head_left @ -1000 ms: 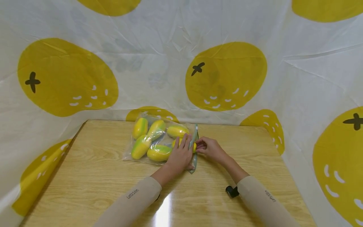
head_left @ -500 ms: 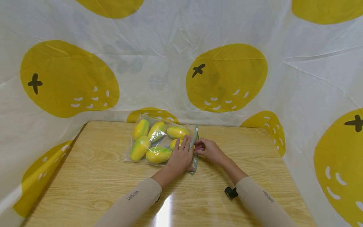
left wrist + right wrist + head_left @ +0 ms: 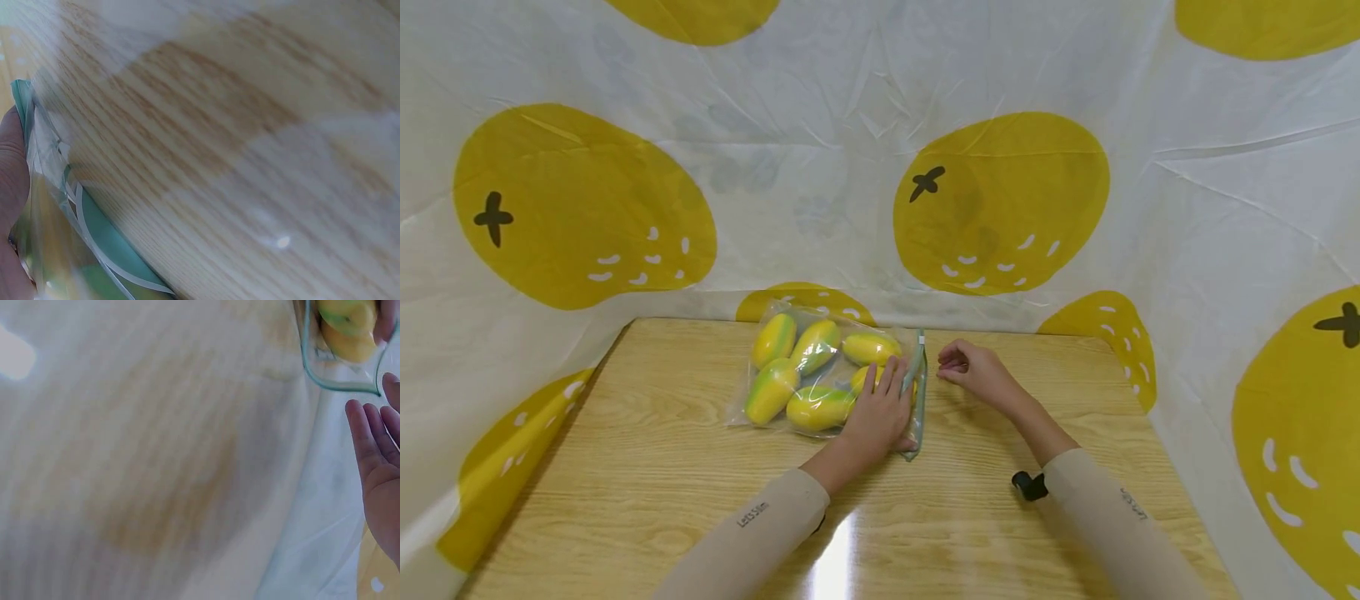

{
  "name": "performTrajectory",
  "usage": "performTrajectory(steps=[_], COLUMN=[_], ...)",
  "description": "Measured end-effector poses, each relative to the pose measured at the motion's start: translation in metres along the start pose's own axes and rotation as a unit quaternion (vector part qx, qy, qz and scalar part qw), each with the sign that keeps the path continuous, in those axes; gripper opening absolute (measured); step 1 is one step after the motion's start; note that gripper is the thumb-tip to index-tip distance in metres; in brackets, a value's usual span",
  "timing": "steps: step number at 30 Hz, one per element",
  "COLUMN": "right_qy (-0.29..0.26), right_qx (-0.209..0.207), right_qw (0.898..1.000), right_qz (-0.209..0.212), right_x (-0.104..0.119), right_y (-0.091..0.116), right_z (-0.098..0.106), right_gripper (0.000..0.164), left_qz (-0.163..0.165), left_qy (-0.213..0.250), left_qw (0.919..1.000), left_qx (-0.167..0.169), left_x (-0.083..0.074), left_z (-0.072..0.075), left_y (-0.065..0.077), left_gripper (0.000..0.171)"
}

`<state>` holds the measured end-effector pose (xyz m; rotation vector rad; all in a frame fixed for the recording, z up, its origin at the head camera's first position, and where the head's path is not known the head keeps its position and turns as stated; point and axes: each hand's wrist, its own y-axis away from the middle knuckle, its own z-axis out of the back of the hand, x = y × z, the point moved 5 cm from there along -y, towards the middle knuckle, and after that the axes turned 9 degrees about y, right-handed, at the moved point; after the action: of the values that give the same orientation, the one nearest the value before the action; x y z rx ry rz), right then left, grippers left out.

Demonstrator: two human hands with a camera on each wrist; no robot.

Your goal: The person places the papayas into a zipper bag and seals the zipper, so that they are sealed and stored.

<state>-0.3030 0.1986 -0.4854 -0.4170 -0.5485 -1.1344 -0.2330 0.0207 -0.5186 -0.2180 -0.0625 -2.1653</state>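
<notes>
A clear zip bag [image 3: 837, 373] lies flat at the back of the table, holding several yellow-green mangoes [image 3: 772, 392]. Its green-edged mouth [image 3: 920, 400] faces right and gapes, as the right wrist view shows. A small white slider [image 3: 921, 339] sits at the strip's far end. My left hand [image 3: 876, 414] rests on the bag beside the mouth, its straight fingers over one mango, which they partly cover. Just right of the mouth, my right hand [image 3: 977, 375] hovers with loosely bent fingers and nothing in them. Left-hand fingers show only partly in the left wrist view.
The wooden table [image 3: 685, 492] reaches a white cloth backdrop [image 3: 820, 200] printed with large yellow fruits, close behind the bag. Cloth also hangs along both sides. A black wrist camera [image 3: 1028, 486] sits at the right sleeve.
My right hand has left the bag's mouth and moved right, and the mango there now lies further inside. My left hand stays on the bag.
</notes>
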Motion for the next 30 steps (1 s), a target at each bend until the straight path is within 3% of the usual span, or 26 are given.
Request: performTrajectory(steps=[6, 15, 19, 30], right_qy=[0.037, 0.071, 0.084, 0.068], right_qx=[0.005, 0.044, 0.048, 0.048], right_qw=[0.999, 0.997, 0.995, 0.996], right_qz=[0.005, 0.005, 0.020, 0.034], right_x=[0.000, 0.009, 0.009, 0.013], right_y=[-0.020, -0.045, -0.051, -0.056], right_z=[0.008, 0.002, -0.002, -0.002], right_gripper=[0.035, 0.033, 0.025, 0.020], left_qz=[0.000, -0.004, -0.007, -0.004], left_qy=[-0.002, -0.006, -0.004, -0.002], left_qw=[1.0000, 1.0000, 1.0000, 1.0000], left_qx=[0.005, 0.006, -0.002, -0.004], left_x=[-0.001, -0.002, -0.003, -0.001], left_z=[0.002, -0.001, -0.003, 0.001], left_y=[0.000, 0.001, 0.000, 0.001], left_gripper=[0.116, 0.114, 0.111, 0.109])
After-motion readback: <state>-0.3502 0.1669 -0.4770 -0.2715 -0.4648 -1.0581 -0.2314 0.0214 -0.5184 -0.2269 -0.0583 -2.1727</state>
